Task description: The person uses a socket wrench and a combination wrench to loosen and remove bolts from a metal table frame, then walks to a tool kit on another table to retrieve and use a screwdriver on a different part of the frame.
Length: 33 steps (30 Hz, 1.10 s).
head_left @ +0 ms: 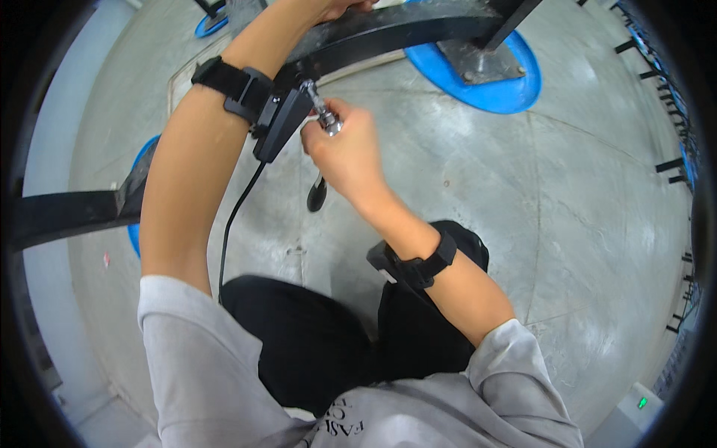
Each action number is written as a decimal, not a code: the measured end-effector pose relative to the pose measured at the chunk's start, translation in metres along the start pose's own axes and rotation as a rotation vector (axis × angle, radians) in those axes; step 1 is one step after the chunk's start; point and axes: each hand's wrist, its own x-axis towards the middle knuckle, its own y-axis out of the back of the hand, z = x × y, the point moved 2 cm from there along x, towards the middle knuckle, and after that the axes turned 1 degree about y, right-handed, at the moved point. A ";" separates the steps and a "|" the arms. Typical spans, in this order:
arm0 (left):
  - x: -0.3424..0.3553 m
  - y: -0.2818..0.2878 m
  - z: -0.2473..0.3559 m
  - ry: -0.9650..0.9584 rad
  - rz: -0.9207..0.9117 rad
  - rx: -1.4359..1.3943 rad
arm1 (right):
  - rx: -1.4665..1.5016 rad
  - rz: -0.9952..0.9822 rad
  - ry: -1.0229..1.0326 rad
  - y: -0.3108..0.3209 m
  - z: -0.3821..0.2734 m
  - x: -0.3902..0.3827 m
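My right hand [347, 145] is closed around the head of a ratchet wrench [317, 196]. The wrench's dark handle end sticks out below my fingers. A shiny chrome socket [309, 91] on it points up at the side of a black metal beam [403, 33] and appears to meet it. My left hand [345, 7] is at the top edge, by the upper side of this beam. Most of it lies out of the picture, so its grip is hidden.
A blue round pad [515, 89] lies under a bolted foot plate [482, 63] at the upper right. Another black beam [67, 216] comes in from the left. A black cable [228, 239] hangs from the device on my left forearm. Black metal parts [676, 164] line the right side.
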 end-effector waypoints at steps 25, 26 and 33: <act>-0.014 -0.006 0.005 0.027 -0.125 -0.030 | -0.442 0.043 0.007 0.001 -0.015 -0.006; -0.014 -0.006 0.006 0.016 -0.117 -0.023 | -0.550 0.021 0.060 -0.001 -0.017 -0.006; -0.012 -0.006 0.004 0.016 -0.113 -0.032 | -0.929 -0.164 0.193 -0.004 -0.015 -0.005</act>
